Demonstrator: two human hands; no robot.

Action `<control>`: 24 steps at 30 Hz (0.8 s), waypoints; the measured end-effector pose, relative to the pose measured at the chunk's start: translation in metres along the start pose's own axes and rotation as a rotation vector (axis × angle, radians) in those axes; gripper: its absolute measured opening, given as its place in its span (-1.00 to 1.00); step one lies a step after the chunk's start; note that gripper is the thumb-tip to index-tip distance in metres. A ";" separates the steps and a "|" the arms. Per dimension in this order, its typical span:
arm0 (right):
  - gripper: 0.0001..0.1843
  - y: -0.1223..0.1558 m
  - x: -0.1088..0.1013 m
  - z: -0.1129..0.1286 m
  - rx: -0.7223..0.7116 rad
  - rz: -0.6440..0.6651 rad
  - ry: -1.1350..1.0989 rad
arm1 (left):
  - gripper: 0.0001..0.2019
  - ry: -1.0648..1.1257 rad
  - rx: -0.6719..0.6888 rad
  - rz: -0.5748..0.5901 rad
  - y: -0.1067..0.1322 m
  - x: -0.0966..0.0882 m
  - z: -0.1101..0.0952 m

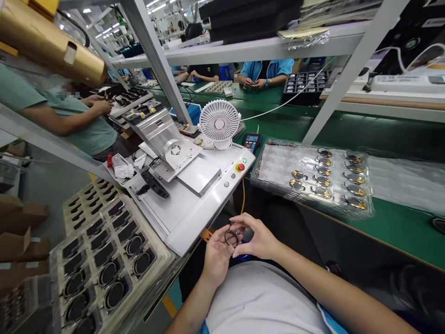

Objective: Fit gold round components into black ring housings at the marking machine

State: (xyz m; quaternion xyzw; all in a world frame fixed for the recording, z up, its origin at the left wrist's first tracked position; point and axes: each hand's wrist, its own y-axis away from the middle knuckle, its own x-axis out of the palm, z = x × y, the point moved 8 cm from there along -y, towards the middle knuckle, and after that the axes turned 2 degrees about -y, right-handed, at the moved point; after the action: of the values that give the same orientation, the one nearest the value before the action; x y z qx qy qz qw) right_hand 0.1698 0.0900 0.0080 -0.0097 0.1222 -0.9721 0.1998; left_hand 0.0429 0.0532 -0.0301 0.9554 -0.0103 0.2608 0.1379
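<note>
Close above my lap, both hands meet around a small dark ring-shaped part (231, 237). My left hand (217, 255) cradles the ring in its curled fingers. My right hand (255, 239) pinches the ring's right side with thumb and fingertips. Just beyond the hands stands a white press machine (194, 185) with a tilted metal plate.
A cream tray (104, 250) of dark ring parts lies at lower left. A clear tray (313, 176) with gold coil parts rests on the green bench (399, 222) at right. A small white fan (219, 123) stands behind the machine. Other people work at left and across the bench.
</note>
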 end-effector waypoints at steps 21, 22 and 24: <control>-0.61 -0.050 -0.283 0.006 0.280 -0.267 1.318 | -0.55 -0.075 0.034 -0.031 0.005 -0.028 0.006; -0.64 -0.050 -0.282 0.009 0.287 -0.270 1.322 | -0.54 -0.071 0.037 -0.022 0.005 -0.028 0.006; -0.78 -0.046 -0.280 0.015 0.297 -0.287 1.332 | -0.53 -0.062 0.037 -0.008 0.005 -0.029 0.008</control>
State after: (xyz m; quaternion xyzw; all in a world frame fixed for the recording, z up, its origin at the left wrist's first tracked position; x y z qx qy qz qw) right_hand 0.4106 0.2373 0.0421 0.6002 0.0819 -0.7942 -0.0488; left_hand 0.0209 0.0448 -0.0502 0.9655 -0.0058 0.2308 0.1209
